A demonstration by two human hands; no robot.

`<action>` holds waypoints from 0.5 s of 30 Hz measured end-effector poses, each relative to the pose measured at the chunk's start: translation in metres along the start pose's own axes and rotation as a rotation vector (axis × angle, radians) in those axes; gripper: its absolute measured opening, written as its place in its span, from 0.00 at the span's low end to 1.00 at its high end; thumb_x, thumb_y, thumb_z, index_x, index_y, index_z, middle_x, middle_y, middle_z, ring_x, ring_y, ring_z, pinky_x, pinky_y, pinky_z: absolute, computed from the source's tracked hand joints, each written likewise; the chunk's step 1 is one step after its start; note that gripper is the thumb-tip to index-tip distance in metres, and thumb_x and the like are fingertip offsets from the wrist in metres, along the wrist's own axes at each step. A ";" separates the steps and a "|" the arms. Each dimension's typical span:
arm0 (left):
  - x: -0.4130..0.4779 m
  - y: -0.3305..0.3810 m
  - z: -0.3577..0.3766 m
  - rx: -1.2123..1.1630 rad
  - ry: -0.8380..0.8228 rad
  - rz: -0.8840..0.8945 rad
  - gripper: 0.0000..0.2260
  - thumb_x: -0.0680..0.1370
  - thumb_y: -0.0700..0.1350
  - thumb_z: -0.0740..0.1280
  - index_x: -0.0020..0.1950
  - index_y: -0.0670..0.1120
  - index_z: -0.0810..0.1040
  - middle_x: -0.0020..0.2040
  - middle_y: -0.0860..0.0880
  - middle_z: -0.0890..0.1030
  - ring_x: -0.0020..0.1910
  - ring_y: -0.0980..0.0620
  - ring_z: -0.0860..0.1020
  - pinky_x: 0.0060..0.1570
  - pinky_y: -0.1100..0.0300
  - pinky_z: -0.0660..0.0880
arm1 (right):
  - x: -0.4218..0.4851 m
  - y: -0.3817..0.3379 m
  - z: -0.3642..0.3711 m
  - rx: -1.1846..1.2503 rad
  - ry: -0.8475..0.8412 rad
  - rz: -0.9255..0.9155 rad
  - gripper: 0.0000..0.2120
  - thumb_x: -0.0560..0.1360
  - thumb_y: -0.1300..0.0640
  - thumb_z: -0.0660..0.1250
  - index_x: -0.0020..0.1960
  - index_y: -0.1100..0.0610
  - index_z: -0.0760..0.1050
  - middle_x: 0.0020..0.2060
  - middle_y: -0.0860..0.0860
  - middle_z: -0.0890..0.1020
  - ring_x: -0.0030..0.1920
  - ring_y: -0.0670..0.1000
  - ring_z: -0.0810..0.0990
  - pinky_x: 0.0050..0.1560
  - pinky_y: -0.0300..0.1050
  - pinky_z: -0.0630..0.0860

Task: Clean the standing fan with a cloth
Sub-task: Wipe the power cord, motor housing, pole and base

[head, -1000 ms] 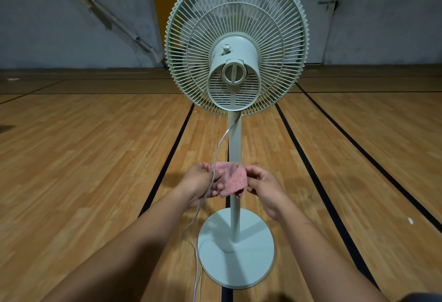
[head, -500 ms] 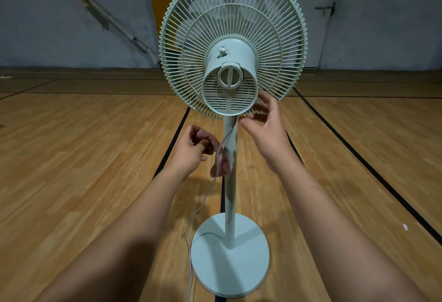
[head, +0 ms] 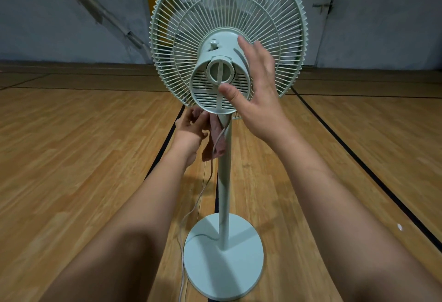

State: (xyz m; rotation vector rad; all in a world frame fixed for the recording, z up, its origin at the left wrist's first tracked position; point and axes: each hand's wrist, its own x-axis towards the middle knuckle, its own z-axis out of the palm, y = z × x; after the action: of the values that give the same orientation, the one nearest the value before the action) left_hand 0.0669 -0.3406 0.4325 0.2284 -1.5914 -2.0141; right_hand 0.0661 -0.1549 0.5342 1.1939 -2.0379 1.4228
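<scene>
By fan housing [head: 218, 38]: right hand [head: 259, 96] (spread).

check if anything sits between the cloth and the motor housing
Only the cord: it hangs from under the housing and crosses in front of the cloth, which the left hand grips just below. The right hand is spread open at the housing's right side. Nothing else visible lies between them.

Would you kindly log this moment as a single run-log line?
left hand: grips pink cloth beside pole, below motor housing | right hand: open, at motor housing side
</scene>
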 end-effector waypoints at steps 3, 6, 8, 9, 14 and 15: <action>0.004 0.002 0.004 -0.115 0.027 -0.016 0.08 0.84 0.44 0.72 0.57 0.58 0.85 0.51 0.52 0.89 0.44 0.58 0.86 0.42 0.59 0.82 | 0.005 0.000 -0.003 -0.009 -0.011 -0.026 0.32 0.83 0.43 0.66 0.84 0.43 0.59 0.85 0.47 0.51 0.83 0.43 0.52 0.72 0.32 0.54; 0.011 0.000 0.007 -0.187 0.065 -0.023 0.10 0.82 0.42 0.73 0.60 0.56 0.83 0.50 0.48 0.89 0.39 0.56 0.86 0.38 0.60 0.81 | 0.006 0.002 -0.004 0.012 -0.026 -0.031 0.28 0.85 0.46 0.65 0.83 0.45 0.63 0.86 0.49 0.54 0.84 0.46 0.53 0.82 0.49 0.57; 0.013 -0.001 0.010 -0.184 0.128 -0.035 0.18 0.80 0.40 0.75 0.64 0.54 0.73 0.53 0.43 0.86 0.36 0.56 0.84 0.33 0.63 0.79 | 0.008 0.003 -0.005 0.044 -0.027 -0.019 0.27 0.85 0.48 0.65 0.82 0.48 0.64 0.85 0.50 0.57 0.84 0.48 0.55 0.83 0.58 0.59; 0.013 -0.001 0.013 -0.164 0.172 -0.047 0.21 0.79 0.41 0.76 0.64 0.54 0.68 0.56 0.41 0.83 0.37 0.54 0.84 0.32 0.63 0.78 | 0.009 0.002 -0.005 0.061 -0.028 -0.016 0.27 0.85 0.49 0.65 0.82 0.49 0.65 0.85 0.51 0.58 0.84 0.49 0.56 0.82 0.59 0.61; 0.005 0.001 0.033 0.202 0.390 0.043 0.16 0.78 0.49 0.76 0.56 0.53 0.70 0.62 0.47 0.71 0.50 0.52 0.76 0.46 0.57 0.77 | 0.010 0.002 -0.008 0.090 -0.034 -0.016 0.26 0.84 0.52 0.65 0.81 0.54 0.65 0.83 0.53 0.61 0.83 0.51 0.59 0.81 0.59 0.62; 0.004 0.002 0.035 0.243 0.363 0.076 0.10 0.80 0.48 0.74 0.53 0.53 0.73 0.61 0.47 0.74 0.51 0.51 0.78 0.53 0.52 0.80 | 0.010 0.001 -0.009 0.091 -0.038 -0.016 0.26 0.84 0.53 0.65 0.81 0.54 0.65 0.83 0.53 0.61 0.83 0.50 0.59 0.81 0.59 0.63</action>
State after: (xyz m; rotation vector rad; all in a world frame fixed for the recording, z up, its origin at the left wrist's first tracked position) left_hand 0.0484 -0.3136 0.4450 0.5812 -1.5763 -1.6089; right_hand 0.0582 -0.1507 0.5442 1.2804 -2.0034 1.5107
